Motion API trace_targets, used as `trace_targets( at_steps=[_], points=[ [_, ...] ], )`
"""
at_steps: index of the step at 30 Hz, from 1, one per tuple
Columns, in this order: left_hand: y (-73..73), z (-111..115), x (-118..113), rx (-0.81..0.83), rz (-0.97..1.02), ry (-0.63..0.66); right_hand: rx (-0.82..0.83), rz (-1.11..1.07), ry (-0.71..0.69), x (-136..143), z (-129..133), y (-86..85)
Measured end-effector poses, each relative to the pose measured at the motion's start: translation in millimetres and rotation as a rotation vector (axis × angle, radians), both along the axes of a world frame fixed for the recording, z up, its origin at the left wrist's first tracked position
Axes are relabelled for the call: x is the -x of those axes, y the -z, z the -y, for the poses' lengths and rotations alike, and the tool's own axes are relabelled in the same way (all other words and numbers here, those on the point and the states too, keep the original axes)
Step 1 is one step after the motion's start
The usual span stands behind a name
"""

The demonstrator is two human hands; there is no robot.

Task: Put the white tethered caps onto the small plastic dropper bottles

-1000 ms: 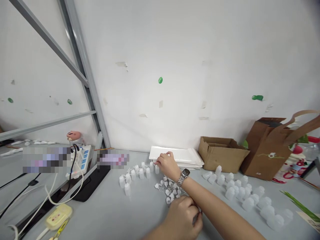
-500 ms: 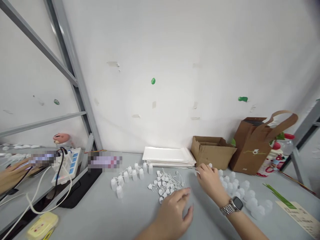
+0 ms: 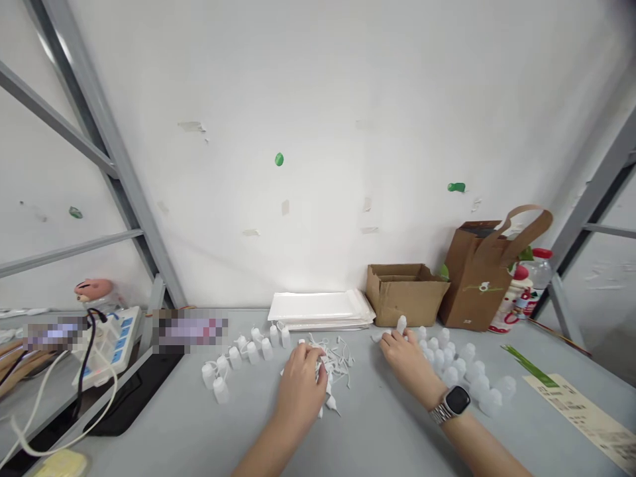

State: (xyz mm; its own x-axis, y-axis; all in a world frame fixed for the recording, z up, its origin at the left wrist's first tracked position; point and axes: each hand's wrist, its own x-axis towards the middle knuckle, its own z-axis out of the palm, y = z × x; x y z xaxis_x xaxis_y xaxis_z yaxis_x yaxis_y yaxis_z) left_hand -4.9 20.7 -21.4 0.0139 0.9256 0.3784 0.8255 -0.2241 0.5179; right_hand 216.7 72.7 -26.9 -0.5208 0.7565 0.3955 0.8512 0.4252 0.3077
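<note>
My left hand (image 3: 301,381) reaches into a loose pile of white caps with thin straps (image 3: 340,361). Its fingers are curled together, hiding part of the pile and whatever is between the fingertips. Farther right, my right hand (image 3: 405,358), with a watch (image 3: 457,399) on its wrist, is closed around a small white plastic bottle (image 3: 402,323) that sticks up from the fingers. Another whitish piece shows at its fingertips. Uncapped translucent bottles (image 3: 460,368) stand grouped beside this hand. On the left, several capped bottles (image 3: 235,358) stand in rows.
White padded envelopes (image 3: 318,308) lie against the wall, beside an open cardboard box (image 3: 410,301) and a brown paper bag (image 3: 472,285). At left are a power strip (image 3: 122,348), cables and another person's hand (image 3: 12,364). A printed card (image 3: 581,411) lies at right.
My left hand has moved forward and left, onto the cap pile. My right hand stays by the bottles, and the bottle in it now shows upright. The whole view has shifted.
</note>
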Motion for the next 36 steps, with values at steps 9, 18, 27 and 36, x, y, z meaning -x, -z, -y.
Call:
trace_targets(
  at_steps=[9, 18, 27, 36],
  points=[
    [14.5, -2, -6, -0.107, -0.163, 0.182, 0.011, -0.241, -0.154, 7, 9, -4.5],
    [26.5, -13, -12, -0.132, -0.001, 0.277, 0.377, -0.964, -0.132, 33, 47, -17.7],
    [18.1, -17, -9, 0.013, 0.399, 0.155, 0.597, -1.476, -0.036, 36, 42, -20.8],
    [2.3, -17, -3, 0.236, 0.893, 0.128, 0.734, -1.63, -0.086, 46, 44, -8.9]
  ],
)
